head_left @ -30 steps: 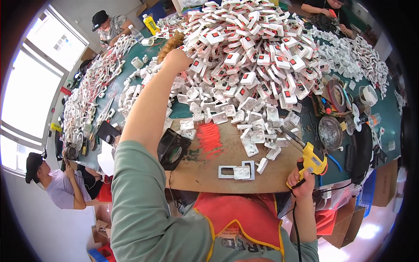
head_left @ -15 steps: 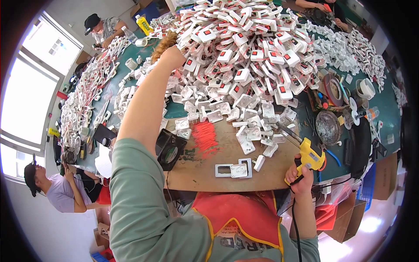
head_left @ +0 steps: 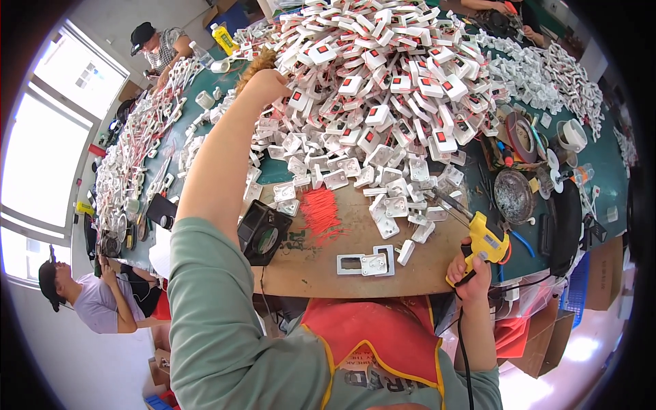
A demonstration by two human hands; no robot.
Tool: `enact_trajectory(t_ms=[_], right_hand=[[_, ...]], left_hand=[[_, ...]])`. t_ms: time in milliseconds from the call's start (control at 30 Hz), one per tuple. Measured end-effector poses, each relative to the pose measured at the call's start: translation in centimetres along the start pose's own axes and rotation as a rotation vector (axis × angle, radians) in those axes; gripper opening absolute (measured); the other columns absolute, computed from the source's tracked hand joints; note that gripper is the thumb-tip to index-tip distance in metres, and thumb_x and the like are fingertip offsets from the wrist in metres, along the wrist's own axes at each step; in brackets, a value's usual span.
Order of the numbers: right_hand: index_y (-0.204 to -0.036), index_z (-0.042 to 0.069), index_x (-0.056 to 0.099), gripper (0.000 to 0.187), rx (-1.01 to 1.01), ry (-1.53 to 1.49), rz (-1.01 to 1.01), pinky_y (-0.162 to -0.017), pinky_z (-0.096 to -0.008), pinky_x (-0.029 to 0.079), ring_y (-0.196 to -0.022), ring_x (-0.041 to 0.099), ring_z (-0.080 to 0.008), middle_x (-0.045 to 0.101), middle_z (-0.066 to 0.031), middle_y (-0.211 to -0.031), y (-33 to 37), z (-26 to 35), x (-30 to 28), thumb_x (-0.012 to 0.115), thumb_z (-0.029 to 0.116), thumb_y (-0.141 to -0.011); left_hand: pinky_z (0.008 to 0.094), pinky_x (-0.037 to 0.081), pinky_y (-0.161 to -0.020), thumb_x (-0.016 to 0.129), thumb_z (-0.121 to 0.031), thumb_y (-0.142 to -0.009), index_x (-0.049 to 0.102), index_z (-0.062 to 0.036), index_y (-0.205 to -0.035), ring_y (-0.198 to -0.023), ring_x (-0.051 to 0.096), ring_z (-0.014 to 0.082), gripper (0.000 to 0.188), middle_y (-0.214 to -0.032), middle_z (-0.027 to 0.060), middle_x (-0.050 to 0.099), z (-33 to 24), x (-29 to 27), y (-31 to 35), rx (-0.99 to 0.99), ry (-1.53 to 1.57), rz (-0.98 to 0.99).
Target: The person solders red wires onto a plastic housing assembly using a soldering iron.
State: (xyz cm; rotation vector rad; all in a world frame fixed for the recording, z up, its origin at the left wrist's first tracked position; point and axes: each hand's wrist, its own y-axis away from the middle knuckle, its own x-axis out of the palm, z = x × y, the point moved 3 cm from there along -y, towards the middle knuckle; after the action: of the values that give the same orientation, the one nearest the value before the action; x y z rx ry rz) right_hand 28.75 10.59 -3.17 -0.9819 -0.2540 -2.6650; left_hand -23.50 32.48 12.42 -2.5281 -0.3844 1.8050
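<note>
My right hand (head_left: 471, 273) is wrapped round the yellow grip of a soldering gun (head_left: 486, 240), its metal tip pointing up and left over the board. My left hand (head_left: 268, 85) reaches far out to the left flank of a big heap of white plastic housings with red switches (head_left: 383, 75). Its fingers are hidden, so what it touches or holds cannot be made out. A brown fuzzy thing (head_left: 260, 65) lies just beyond it. On the brown board before me, a white housing (head_left: 374, 264) sits in a pale frame (head_left: 348, 265), near a small white plug piece (head_left: 406, 252) and a bundle of red wires (head_left: 320, 212).
A black fan-like box (head_left: 263, 234) stands left of the wires. A dark metal dish (head_left: 514, 197) and tape rolls (head_left: 522, 139) lie right of the board. More white parts (head_left: 526, 82) spread behind. Other people (head_left: 160, 48) sit around the table. A black cable (head_left: 463, 355) hangs from my tool.
My left hand has shifted slightly at the heap's edge. The right hand and soldering gun have stayed nearly still. A person at the far left has moved their head and arm a little.
</note>
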Motion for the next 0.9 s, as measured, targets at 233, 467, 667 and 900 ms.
enact_trajectory(t_ms=[233, 467, 667, 900], right_hand=[[-0.123, -0.001, 0.048, 0.052, -0.011, -0.017, -0.025, -0.046, -0.0306, 0.039, -0.047, 0.046, -0.0158, 0.047, -0.0039, -0.063, 0.4, 0.0, 0.1, 0.064, 0.031, -0.085], [-0.123, 0.001, 0.048, 0.054, 0.002, -0.027, -0.030, -0.046, -0.0299, 0.039, -0.047, 0.046, -0.0153, 0.047, -0.0038, -0.063, 0.7, 0.0, -0.6, 0.066, 0.034, -0.084], [-0.129, 0.004, 0.044, 0.057, -0.003, 0.005, 0.034, -0.046, -0.0253, 0.035, -0.047, 0.040, -0.0096, 0.046, 0.0001, -0.068, 0.5, -0.3, -1.0, 0.062, 0.040, -0.089], [-0.127, 0.000, 0.046, 0.056, -0.001, -0.007, 0.042, -0.047, -0.0277, 0.035, -0.049, 0.042, -0.0116, 0.047, -0.0017, -0.066, -0.2, 0.1, 0.2, 0.063, 0.037, -0.089]], left_hand=[[0.0360, 0.048, -0.057, 0.073, -0.028, -0.078, 0.072, -0.0011, -0.078, -0.057, 0.061, 0.0197, 0.027, -0.063, 0.0092, 0.065, -0.2, -2.3, 2.5, -0.013, -0.074, 0.329], [0.0248, 0.040, -0.047, 0.072, -0.019, -0.083, 0.071, -0.0002, -0.089, -0.049, 0.050, 0.0078, 0.020, -0.063, 0.0011, 0.061, -3.7, -8.1, 15.5, -0.266, 0.234, 0.298], [0.0218, 0.041, -0.051, 0.071, -0.013, -0.086, 0.068, -0.0009, -0.102, -0.057, 0.052, 0.0049, 0.020, -0.076, 0.0004, 0.065, -7.9, -3.8, 28.2, -0.387, 0.589, 0.197], [0.0225, 0.046, -0.060, 0.070, -0.003, -0.085, 0.066, 0.0003, -0.099, -0.066, 0.057, 0.0068, 0.016, -0.080, 0.0015, 0.063, -10.2, 8.2, 33.9, -0.234, 0.794, 0.224]])
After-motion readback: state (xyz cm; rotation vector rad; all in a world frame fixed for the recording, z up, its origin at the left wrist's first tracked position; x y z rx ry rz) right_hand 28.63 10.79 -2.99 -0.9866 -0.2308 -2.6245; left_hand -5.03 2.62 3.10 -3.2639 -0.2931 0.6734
